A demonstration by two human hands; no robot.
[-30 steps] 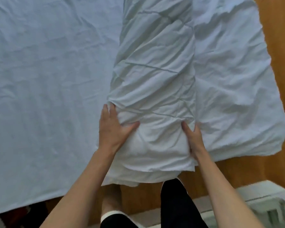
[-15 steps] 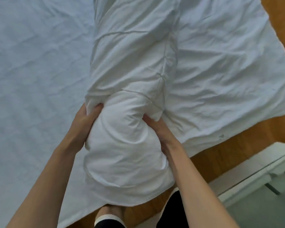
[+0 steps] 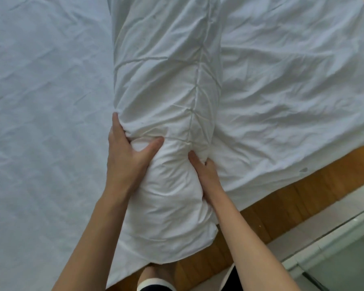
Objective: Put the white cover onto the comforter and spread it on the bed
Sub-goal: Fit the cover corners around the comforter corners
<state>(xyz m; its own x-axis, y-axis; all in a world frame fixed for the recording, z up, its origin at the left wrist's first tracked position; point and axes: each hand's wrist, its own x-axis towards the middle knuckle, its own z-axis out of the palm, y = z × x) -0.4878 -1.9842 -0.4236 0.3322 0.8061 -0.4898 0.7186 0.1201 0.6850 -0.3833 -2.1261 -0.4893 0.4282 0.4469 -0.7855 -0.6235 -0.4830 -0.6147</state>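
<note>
Halfway, by the look of it. Left hand (image 3: pixel 126 156) and right hand (image 3: pixel 204 171) clamping the rolled comforter (image 3: pixel 168 198) at the bed (image 3: pixel 40 101) edge, white cover (image 3: pixel 166 70) bunched over it; unrolling, spreading left.

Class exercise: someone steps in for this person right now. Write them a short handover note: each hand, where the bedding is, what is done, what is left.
Left hand: grips the left side of the rolled bundle, thumb across the top.
Right hand: fingers tucked into the cover's bunched edge on the right side.
The bundle of comforter and white cover lies lengthwise on the bed sheet, its near end overhanging the wood floor.
Done: bundle rolled up, near end turned out.
Left: work the cover along the roll, unroll it, spread it flat.
</note>
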